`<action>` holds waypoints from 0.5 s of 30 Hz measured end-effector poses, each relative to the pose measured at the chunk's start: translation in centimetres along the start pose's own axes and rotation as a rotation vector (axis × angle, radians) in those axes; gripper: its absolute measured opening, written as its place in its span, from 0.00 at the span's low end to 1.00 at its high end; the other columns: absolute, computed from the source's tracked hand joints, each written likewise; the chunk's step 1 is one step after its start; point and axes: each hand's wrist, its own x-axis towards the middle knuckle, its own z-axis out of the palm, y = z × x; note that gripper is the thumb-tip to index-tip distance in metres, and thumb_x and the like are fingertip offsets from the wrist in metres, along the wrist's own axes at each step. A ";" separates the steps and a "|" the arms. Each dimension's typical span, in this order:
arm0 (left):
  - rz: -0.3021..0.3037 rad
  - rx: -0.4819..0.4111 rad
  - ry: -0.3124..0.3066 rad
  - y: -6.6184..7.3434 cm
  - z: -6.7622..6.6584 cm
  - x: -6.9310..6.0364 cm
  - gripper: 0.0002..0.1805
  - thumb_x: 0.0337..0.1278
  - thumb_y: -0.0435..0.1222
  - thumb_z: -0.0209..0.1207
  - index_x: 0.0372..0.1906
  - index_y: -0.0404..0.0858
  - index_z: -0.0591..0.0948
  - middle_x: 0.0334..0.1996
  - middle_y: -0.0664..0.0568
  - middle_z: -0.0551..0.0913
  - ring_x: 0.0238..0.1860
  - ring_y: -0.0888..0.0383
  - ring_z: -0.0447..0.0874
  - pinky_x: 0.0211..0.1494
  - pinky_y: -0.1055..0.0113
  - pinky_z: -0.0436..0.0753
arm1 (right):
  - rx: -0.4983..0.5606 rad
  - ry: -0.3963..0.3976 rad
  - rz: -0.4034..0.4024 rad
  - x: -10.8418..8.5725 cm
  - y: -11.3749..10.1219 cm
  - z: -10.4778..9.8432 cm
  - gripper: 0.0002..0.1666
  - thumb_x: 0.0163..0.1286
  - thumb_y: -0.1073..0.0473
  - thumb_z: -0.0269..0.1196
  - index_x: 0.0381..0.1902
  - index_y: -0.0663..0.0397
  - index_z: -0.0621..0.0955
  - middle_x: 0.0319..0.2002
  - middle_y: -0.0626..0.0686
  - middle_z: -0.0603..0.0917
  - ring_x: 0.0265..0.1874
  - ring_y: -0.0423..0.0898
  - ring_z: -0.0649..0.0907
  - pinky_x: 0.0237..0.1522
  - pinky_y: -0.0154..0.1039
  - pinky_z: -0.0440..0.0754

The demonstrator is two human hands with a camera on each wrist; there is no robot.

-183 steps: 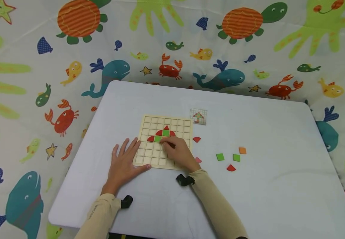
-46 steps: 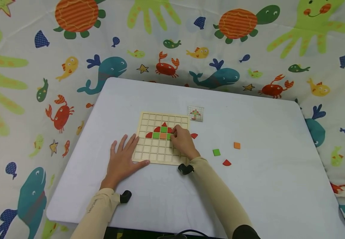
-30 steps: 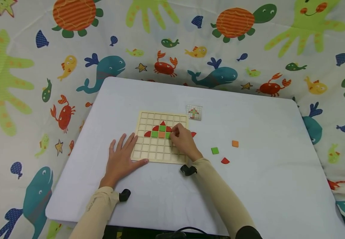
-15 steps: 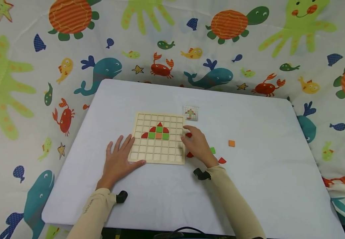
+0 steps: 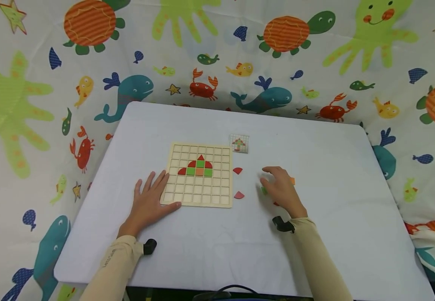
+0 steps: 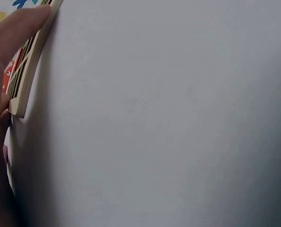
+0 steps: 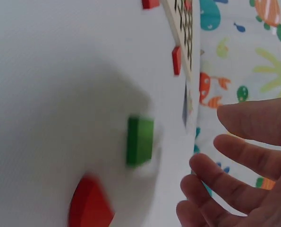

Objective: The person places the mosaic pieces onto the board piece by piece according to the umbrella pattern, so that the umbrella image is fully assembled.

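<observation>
A wooden grid board (image 5: 195,193) lies on the table, bearing a stepped pattern of red, green and orange tiles. My left hand (image 5: 150,205) rests along its left edge with fingers spread, the thumb at the lower edge. To the right of the board, my right hand (image 5: 283,191) hovers over loose tiles, fingers bent loosely and holding nothing. In the right wrist view a green square tile (image 7: 140,141) and a red quarter-round tile (image 7: 89,203) lie below that hand. In the head view it partly hides the green tile, an orange square tile (image 5: 292,181) and the red one.
Two more red quarter-round tiles lie just right of the board, one upper (image 5: 237,170) and one lower (image 5: 239,195). A small pattern card (image 5: 239,143) sits by the board's upper right corner. The white table (image 5: 338,234) meets a sea-animal cloth (image 5: 210,33) behind.
Orange and green squares have joined the board's pattern since the oldest frame. My right hand has left the board and moved right, over the loose tiles. My left hand has stayed at the board's edge.
</observation>
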 end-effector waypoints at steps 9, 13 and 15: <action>0.001 -0.007 -0.040 -0.1 -0.4 0.2 0.61 0.60 0.65 0.66 0.86 0.35 0.55 0.87 0.41 0.51 0.86 0.37 0.35 0.80 0.32 0.31 | -0.083 -0.059 0.116 -4.0 3.2 -2.7 0.12 0.76 0.58 0.67 0.46 0.63 0.82 0.41 0.57 0.82 0.42 0.54 0.80 0.45 0.51 0.79; 0.004 0.000 -0.036 -0.1 -0.3 0.2 0.61 0.59 0.64 0.67 0.86 0.35 0.55 0.86 0.40 0.51 0.85 0.37 0.35 0.80 0.32 0.31 | -0.115 -0.108 0.134 -5.1 4.0 -2.5 0.15 0.73 0.54 0.73 0.39 0.59 0.80 0.34 0.52 0.80 0.35 0.49 0.78 0.39 0.44 0.77; 0.005 -0.005 -0.036 0.0 -0.2 0.2 0.61 0.60 0.64 0.67 0.86 0.35 0.55 0.86 0.40 0.51 0.85 0.37 0.35 0.80 0.32 0.31 | -0.130 -0.112 0.125 -5.4 4.1 -2.2 0.16 0.72 0.54 0.74 0.38 0.60 0.79 0.33 0.51 0.79 0.35 0.48 0.77 0.39 0.44 0.76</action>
